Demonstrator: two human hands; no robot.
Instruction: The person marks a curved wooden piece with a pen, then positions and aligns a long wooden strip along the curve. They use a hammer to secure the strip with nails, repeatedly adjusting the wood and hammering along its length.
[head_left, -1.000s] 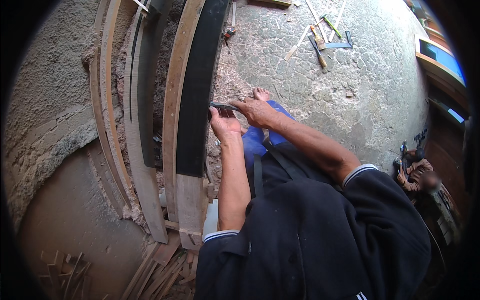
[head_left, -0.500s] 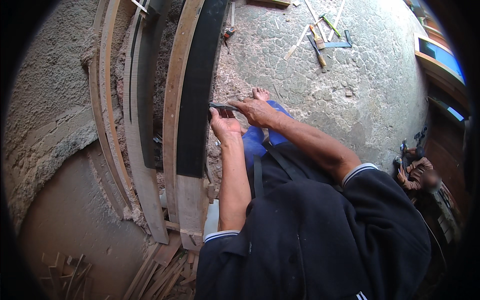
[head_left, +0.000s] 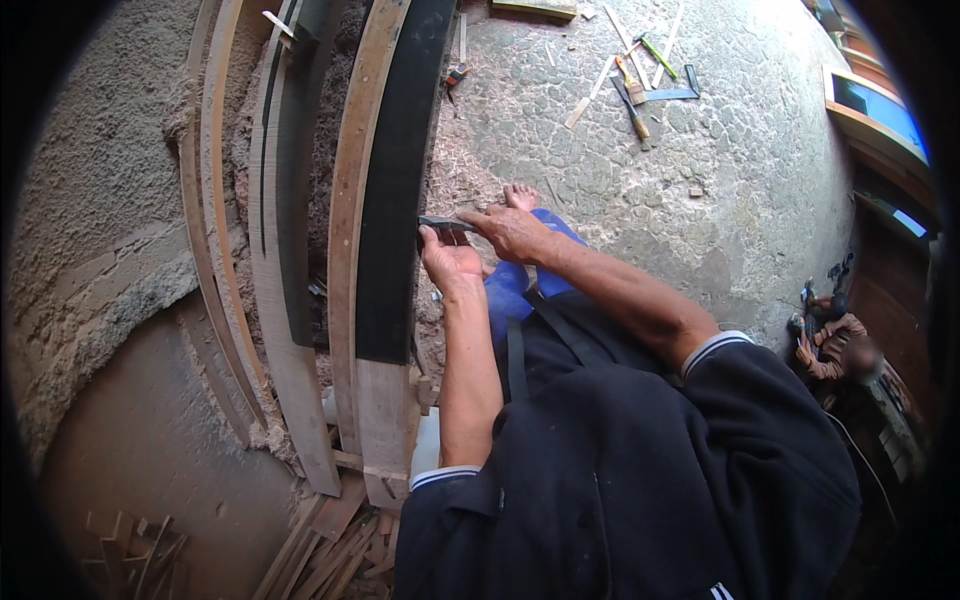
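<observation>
A narrow, flat dark strip (head_left: 443, 222) lies across the right edge of a long plank (head_left: 392, 190), black over most of its length and bare grey wood at its near end. My left hand (head_left: 455, 264) is palm up with its thumb at the strip's left end and its fingers curled around it, partly hidden. My right hand (head_left: 510, 234) grips the other end, index finger stretched along the top. I cannot make out the strip's exact kind.
Further long planks (head_left: 285, 250) stand left. On the floor ahead lie a paintbrush (head_left: 636, 86), a chisel (head_left: 637, 122), a square (head_left: 672, 94), a green-handled hammer (head_left: 659, 55) and a tape measure (head_left: 456, 76). Wood offcuts (head_left: 335, 560) are heaped near left. Another person (head_left: 835, 335) sits at right.
Both hands and the strip sit very slightly lower in the picture, as does the plank. The grip looks the same.
</observation>
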